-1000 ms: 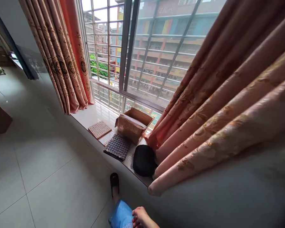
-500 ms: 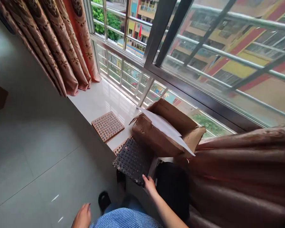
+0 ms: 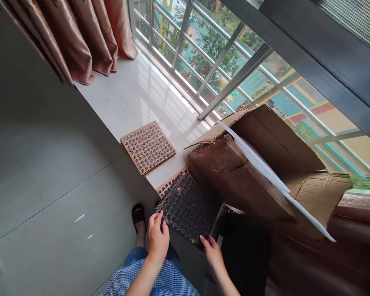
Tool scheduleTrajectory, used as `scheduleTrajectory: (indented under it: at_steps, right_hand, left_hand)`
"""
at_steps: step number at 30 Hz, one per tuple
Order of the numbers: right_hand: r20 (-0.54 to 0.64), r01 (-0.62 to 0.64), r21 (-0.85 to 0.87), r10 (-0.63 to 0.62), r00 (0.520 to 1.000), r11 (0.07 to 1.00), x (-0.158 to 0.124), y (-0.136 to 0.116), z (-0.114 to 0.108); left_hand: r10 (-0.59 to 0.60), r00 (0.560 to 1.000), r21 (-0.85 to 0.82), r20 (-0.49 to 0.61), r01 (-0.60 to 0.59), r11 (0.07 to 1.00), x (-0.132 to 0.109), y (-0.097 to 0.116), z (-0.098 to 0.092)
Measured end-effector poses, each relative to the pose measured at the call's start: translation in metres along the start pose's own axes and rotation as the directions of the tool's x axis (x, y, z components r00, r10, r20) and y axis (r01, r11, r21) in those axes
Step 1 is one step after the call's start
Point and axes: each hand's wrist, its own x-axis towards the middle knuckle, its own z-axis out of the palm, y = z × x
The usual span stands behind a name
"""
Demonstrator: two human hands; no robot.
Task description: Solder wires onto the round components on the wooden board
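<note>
A black board (image 3: 189,211) covered with rows of round dark discs lies tilted over the front edge of the sill, in front of the cardboard box. My left hand (image 3: 158,238) is closed at its near left corner, fingers along the edge. At the near right corner, my right hand (image 3: 214,253) pinches the edge with the thumb on top. Partly hidden under the black board is a tan board (image 3: 168,187) with similar discs. To the left sits a neat stack of tan disc-studded boards (image 3: 148,148).
An open, torn cardboard box (image 3: 234,176) leans by the window, with white sheets (image 3: 262,166) sticking out. A black object (image 3: 245,250) stands right of my right hand. Curtains (image 3: 80,37) hang at the sill's far end; window bars (image 3: 209,82) run behind.
My left hand has come up from beside my body to the black board's left corner. My right hand stays on its right corner. The view has shifted down and closer to the sill.
</note>
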Motion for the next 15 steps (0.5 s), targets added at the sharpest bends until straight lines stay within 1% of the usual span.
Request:
scheduleTrajectory:
  at_steps: [2, 6, 8, 12, 15]
  right_hand:
    - [-0.008, -0.033, 0.015, 0.033, 0.999, 0.999, -0.001, -0.002, 0.0]
    - [-0.032, -0.082, 0.038, 0.083, 0.996, 0.996, -0.002, -0.005, 0.001]
    - [-0.038, -0.099, 0.043, 0.1, 0.994, 0.994, -0.002, -0.006, 0.001]
    - [-0.042, -0.099, 0.051, 0.101, 0.994, 0.994, -0.001, -0.005, 0.001]
    - [-0.051, -0.077, 0.048, 0.08, 0.996, 0.996, -0.002, -0.003, 0.001]
  left_hand:
    - [-0.051, 0.999, -0.021, 0.011, 0.051, 0.998, 0.003, 0.002, -0.003]
    - [-0.129, 0.989, -0.077, 0.065, 0.134, 0.988, 0.012, 0.002, -0.004]
    - [-0.162, 0.983, -0.098, 0.089, 0.17, 0.981, 0.013, 0.003, -0.004]
    - [-0.206, 0.971, -0.114, 0.121, 0.22, 0.969, 0.005, 0.01, -0.008]
    - [-0.209, 0.966, -0.107, 0.149, 0.226, 0.968, -0.002, 0.02, -0.014]
